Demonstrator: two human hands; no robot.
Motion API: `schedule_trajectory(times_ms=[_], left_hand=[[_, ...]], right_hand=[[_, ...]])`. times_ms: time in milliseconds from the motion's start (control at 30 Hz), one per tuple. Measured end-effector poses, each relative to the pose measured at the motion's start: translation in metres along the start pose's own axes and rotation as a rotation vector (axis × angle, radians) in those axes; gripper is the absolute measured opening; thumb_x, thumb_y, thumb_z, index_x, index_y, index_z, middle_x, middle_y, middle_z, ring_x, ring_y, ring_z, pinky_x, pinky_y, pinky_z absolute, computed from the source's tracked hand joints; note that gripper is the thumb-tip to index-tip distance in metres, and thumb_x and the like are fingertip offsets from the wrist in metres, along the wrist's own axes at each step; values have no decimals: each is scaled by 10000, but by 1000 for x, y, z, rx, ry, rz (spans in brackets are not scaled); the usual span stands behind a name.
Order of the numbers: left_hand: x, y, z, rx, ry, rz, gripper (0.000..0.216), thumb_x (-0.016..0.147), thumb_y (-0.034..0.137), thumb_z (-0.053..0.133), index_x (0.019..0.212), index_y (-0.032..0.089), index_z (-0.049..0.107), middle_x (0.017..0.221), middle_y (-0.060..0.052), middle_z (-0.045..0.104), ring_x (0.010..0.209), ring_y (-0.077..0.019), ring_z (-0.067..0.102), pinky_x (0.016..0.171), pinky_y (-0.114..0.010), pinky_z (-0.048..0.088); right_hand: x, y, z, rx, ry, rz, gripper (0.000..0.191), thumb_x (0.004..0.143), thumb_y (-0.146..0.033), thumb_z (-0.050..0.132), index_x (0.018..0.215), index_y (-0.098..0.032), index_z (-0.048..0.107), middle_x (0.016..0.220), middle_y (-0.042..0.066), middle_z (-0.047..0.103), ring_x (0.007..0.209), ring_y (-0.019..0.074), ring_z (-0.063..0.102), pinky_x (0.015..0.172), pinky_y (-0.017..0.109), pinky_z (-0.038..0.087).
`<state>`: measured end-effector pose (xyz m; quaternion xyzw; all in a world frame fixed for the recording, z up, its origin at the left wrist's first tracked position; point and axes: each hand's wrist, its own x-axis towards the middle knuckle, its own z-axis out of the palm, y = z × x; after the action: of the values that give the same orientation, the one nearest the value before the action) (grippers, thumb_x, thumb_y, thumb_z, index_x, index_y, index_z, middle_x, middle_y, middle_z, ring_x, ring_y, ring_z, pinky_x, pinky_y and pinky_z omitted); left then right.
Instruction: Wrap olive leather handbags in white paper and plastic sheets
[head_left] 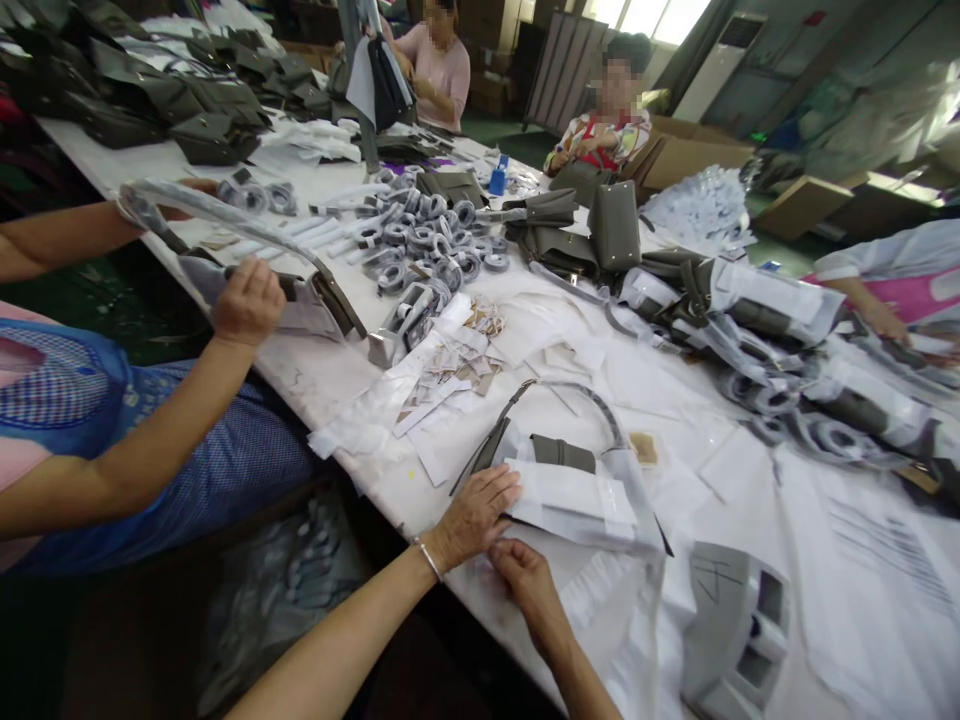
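A dark olive handbag (564,454) lies on the table before me, its front covered by white wrapping paper (574,500) and its strap (592,398) arching up behind. My left hand (478,515), with a bracelet at the wrist, grips the bag's near left end, fingers over the paper. Just below it, my right hand (529,590) has thumb and fingers pinched together by the bag's lower left corner. Whatever is between those fingertips is too small to make out. A grey tape dispenser (720,620) stands to the right of the bag.
Left of me a co-worker's hands hold another handbag (304,305) with a wrapped strap. Rolled straps (427,235), paper scraps (450,375) and a second dispenser (409,320) lie mid-table. Wrapped bags (772,300) are piled right; white sheets (862,560) lie nearer. Other people work across the table.
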<state>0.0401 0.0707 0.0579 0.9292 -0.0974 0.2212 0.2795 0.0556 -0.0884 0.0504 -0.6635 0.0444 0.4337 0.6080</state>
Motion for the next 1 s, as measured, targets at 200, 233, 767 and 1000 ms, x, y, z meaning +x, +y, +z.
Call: schedule_trajectory(times_ms=[200, 233, 767, 1000], left_hand=[[10, 15, -4, 72, -39, 92, 212, 972, 152, 445, 1133, 197, 576, 1227, -62, 649, 1302, -207, 484, 1126, -457, 337], [10, 17, -3, 79, -40, 91, 201, 976, 153, 440, 1108, 194, 585, 1218, -62, 654, 1277, -210, 507, 1126, -470, 328], [24, -13, -23, -8, -90, 43, 216, 945, 98, 454, 1045, 189, 622, 1146, -48, 673, 1138, -194, 575, 967, -354, 442], [14, 4, -19, 35, -77, 8, 218, 962, 115, 441, 1023, 194, 635, 1158, -57, 665, 1135, -203, 570, 1007, -403, 423]], right_hand=[[-3, -22, -18, 66, 23, 0, 417, 604, -555, 791, 654, -201, 577, 603, 13, 630, 528, 158, 525, 539, 288, 423], [-4, -24, -16, 96, 18, 2, 412, 609, -542, 798, 683, -203, 577, 617, 13, 642, 535, 165, 543, 548, 294, 435], [-56, -10, -32, 297, 67, 225, 534, 568, -492, 882, 879, -163, 600, 656, 10, 667, 519, 100, 577, 519, 212, 462], [-46, -11, 14, 157, -2, 175, 574, 517, -614, 838, 744, -178, 541, 609, 39, 678, 467, 152, 599, 472, 248, 448]])
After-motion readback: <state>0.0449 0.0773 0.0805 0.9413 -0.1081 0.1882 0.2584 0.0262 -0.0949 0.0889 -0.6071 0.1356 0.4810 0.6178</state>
